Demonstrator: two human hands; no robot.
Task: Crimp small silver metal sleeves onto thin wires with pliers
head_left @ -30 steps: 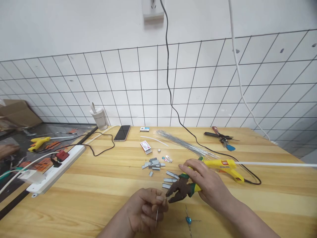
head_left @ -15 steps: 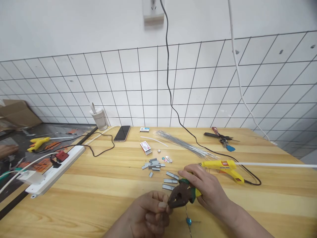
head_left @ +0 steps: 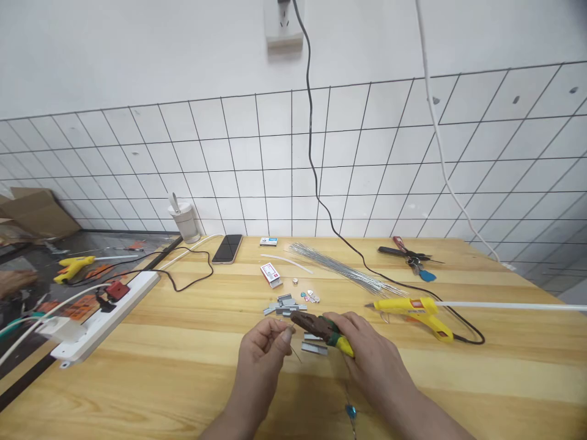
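Between the thumb and fingers of my left hand [head_left: 263, 354] is a thin metal wire [head_left: 296, 354], its end sticking out to the lower right. My right hand [head_left: 373, 354] is wrapped round the yellow-and-green handles of rusty pliers [head_left: 316, 326]. The pliers' jaws point left and lie right by my left fingertips; whether they touch the wire I cannot tell. Strips of staples [head_left: 314, 348] lie beneath the pliers, and a pile of staple strips [head_left: 285, 305] sits just beyond. Close to the front edge, a blue gem on twisted wire [head_left: 351, 411] lies below my right hand.
A yellow glue gun [head_left: 424, 311] with a long glue stick lies at right. Behind are a bundle of wires [head_left: 343, 269], a staple box [head_left: 271, 275], a phone [head_left: 228, 249] and scissors with keys [head_left: 410, 253]. A power strip [head_left: 107, 315] runs along the left. Another person's hand [head_left: 18, 281] shows far left.
Both hands have moved up and away from the front edge, over the staple strips. The pliers have swung so their jaws point more to the upper left.
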